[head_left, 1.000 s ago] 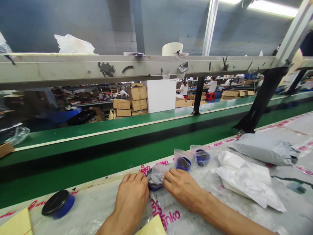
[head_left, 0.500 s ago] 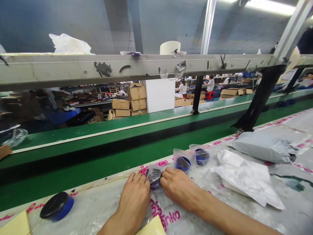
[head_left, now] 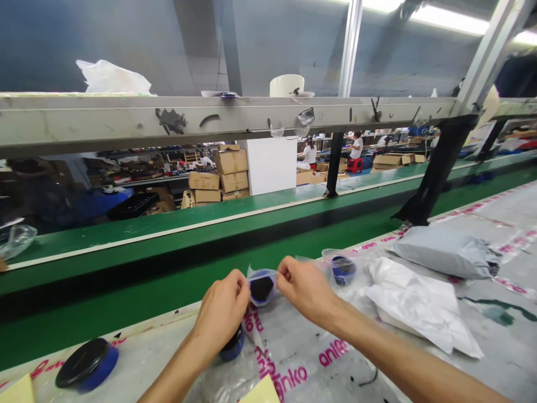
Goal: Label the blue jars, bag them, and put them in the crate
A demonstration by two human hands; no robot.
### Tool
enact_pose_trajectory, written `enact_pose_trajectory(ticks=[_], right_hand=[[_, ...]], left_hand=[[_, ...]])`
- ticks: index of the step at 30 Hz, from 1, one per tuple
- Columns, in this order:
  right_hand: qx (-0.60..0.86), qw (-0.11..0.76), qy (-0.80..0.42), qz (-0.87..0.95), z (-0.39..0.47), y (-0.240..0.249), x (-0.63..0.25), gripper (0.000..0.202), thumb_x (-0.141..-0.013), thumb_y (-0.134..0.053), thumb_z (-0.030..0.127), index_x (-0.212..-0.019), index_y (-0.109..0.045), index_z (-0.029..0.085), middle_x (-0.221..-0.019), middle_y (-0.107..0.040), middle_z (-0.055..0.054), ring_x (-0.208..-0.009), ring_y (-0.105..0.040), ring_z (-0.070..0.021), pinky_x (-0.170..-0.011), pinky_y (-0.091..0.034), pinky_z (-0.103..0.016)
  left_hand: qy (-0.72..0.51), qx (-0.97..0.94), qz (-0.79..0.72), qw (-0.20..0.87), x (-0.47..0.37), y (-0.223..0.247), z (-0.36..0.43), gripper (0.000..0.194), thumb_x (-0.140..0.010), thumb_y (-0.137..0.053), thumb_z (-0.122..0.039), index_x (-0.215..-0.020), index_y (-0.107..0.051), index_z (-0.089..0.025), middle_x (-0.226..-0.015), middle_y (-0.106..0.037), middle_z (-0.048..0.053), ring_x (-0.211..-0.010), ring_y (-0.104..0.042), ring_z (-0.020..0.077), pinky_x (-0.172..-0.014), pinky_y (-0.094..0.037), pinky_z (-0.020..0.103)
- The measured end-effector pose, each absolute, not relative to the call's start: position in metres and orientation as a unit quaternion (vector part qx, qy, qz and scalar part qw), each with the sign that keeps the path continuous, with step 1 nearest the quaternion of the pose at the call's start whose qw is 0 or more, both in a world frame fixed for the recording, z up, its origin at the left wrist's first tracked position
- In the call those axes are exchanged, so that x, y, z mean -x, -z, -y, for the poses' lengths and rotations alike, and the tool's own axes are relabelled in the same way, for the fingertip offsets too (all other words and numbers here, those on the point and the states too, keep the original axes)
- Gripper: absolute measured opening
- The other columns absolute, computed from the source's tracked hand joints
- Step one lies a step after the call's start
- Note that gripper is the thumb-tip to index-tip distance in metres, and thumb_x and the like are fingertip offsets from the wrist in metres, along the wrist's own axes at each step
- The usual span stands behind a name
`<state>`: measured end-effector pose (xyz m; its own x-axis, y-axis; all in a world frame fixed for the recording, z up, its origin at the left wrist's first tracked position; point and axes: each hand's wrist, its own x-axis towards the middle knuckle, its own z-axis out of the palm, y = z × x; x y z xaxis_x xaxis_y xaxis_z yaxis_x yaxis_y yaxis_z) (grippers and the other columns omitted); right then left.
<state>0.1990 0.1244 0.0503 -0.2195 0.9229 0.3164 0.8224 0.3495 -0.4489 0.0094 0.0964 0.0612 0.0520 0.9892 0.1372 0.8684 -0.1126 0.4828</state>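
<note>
A clear plastic bag [head_left: 272, 273] with a round blue-and-black container [head_left: 261, 289] inside stands between my hands at the table's far edge. My left hand [head_left: 224, 299] pinches the bag's left edge between thumb and fingers. On the opposite edge, my right hand [head_left: 304, 285] has the same kind of pinch. Partly hidden under my left wrist is another round container [head_left: 233, 346], blue with a dark top. Beyond my right hand sits a blue-and-black container in a clear bag [head_left: 344, 270]. A larger black-topped blue container [head_left: 87, 364] lies tilted at the left.
A crumpled white bag [head_left: 419, 305] and a grey mailer bag [head_left: 444, 253] lie on the right of the plastic-covered table. Yellow paper [head_left: 262, 390] shows at the front edge. Behind runs a green conveyor [head_left: 168, 268], with a metal beam [head_left: 235, 120] above it.
The container that was between my hands is now nearer me, under my left wrist. A bagged container from the right is now between my hands, which have risen and pinch its bag.
</note>
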Motion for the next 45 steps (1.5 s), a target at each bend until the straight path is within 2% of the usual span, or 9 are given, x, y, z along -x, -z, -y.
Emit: enact_pose_trajectory(ticks=[5, 11, 18, 26, 30, 34, 37, 40, 45], right_hand=[[0.509, 0.285, 0.077, 0.809, -0.127, -0.068, -0.207, 0.013, -0.093, -0.052, 0.017, -0.092, -0.064, 0.02, -0.086, -0.072, -0.004, -0.082, -0.066, -0.0196, -0.066, -0.035, -0.028], [0.514, 0.234, 0.056, 0.823, -0.117, -0.068, -0.22, 0.02, -0.091, -0.051, 0.011, -0.102, -0.066, 0.02, -0.088, -0.072, -0.003, -0.084, -0.065, -0.0203, -0.068, -0.04, -0.028], [0.365, 0.254, 0.063, 0.893, -0.087, -0.054, -0.209, 0.038, -0.085, -0.07, 0.049, -0.108, -0.065, 0.019, -0.143, -0.051, -0.012, -0.132, -0.04, -0.0322, -0.106, -0.035, -0.047], [0.398, 0.201, 0.06, 0.893, -0.108, -0.036, -0.2, 0.01, -0.092, -0.058, 0.015, -0.088, -0.066, 0.016, -0.088, -0.069, -0.006, -0.084, -0.058, -0.0216, -0.08, -0.043, -0.036], [0.401, 0.255, 0.038, 0.879, -0.111, -0.044, -0.219, 0.013, -0.094, -0.06, 0.018, -0.086, -0.07, 0.021, -0.091, -0.073, -0.004, -0.11, -0.056, -0.0248, -0.109, -0.027, -0.049], [0.416, 0.275, -0.017, 0.867, -0.118, -0.05, -0.237, 0.012, -0.09, -0.065, 0.019, -0.088, -0.074, 0.026, -0.087, -0.076, -0.001, -0.136, -0.04, -0.0284, -0.115, 0.001, -0.062], [0.441, 0.29, -0.097, 0.844, -0.126, -0.047, -0.245, 0.011, -0.089, -0.068, 0.022, -0.091, -0.076, 0.028, -0.089, -0.076, -0.001, -0.134, -0.043, -0.0285, -0.114, -0.019, -0.058], [0.466, 0.315, -0.142, 0.815, -0.134, -0.041, -0.248, 0.011, -0.089, -0.067, 0.021, -0.09, -0.078, 0.025, -0.087, -0.076, -0.002, -0.115, -0.056, -0.0245, -0.094, -0.044, -0.036], [0.454, 0.319, -0.122, 0.823, -0.14, -0.035, -0.249, 0.017, -0.091, -0.062, 0.017, -0.095, -0.078, 0.022, -0.091, -0.076, -0.001, -0.096, -0.061, -0.0195, -0.084, -0.045, -0.028]], left_hand=[[-0.255, -0.705, -0.661, 0.031, -0.013, -0.076, -0.092, 0.012, -0.087, -0.051, -0.024, -0.077, -0.057, -0.024, -0.063, -0.066, -0.004, -0.061, -0.059, 0.0162, -0.06, -0.03, 0.027], [-0.314, -0.681, -0.631, 0.197, -0.014, -0.06, -0.1, 0.012, -0.076, -0.049, -0.018, -0.076, -0.061, -0.023, -0.061, -0.064, -0.005, -0.057, -0.057, 0.0144, -0.056, -0.033, 0.024], [-0.357, -0.671, -0.579, 0.296, -0.014, -0.063, -0.095, 0.019, -0.081, -0.054, -0.037, -0.08, -0.064, -0.02, -0.067, -0.063, -0.002, -0.064, -0.057, 0.0168, -0.061, -0.041, 0.025], [-0.332, -0.688, -0.558, 0.323, -0.014, -0.066, -0.097, 0.031, -0.085, -0.053, -0.047, -0.093, -0.065, -0.02, -0.088, -0.068, 0.003, -0.082, -0.063, 0.0204, -0.075, -0.048, 0.029], [-0.277, -0.74, -0.532, 0.304, -0.025, -0.066, -0.096, 0.063, -0.075, -0.065, -0.035, -0.135, -0.05, -0.022, -0.143, -0.053, 0.009, -0.121, -0.056, 0.0284, -0.099, -0.046, 0.037], [-0.205, -0.794, -0.496, 0.286, -0.047, -0.059, -0.098, 0.059, -0.072, -0.067, -0.027, -0.13, -0.054, -0.024, -0.131, -0.062, 0.006, -0.116, -0.058, 0.0268, -0.096, -0.045, 0.036], [-0.163, -0.803, -0.522, 0.238, -0.063, -0.054, -0.103, 0.04, -0.075, -0.064, -0.028, -0.115, -0.058, -0.024, -0.111, -0.069, 0.004, -0.102, -0.063, 0.0265, -0.082, -0.045, 0.034], [-0.147, -0.798, -0.553, 0.187, -0.073, -0.051, -0.108, 0.025, -0.077, -0.061, -0.03, -0.101, -0.058, -0.022, -0.1, -0.07, 0.005, -0.092, -0.065, 0.026, -0.073, -0.042, 0.032], [-0.15, -0.792, -0.557, 0.202, -0.075, -0.052, -0.113, 0.024, -0.079, -0.061, -0.032, -0.101, -0.058, -0.023, -0.1, -0.069, 0.004, -0.09, -0.064, 0.0243, -0.072, -0.039, 0.031]])
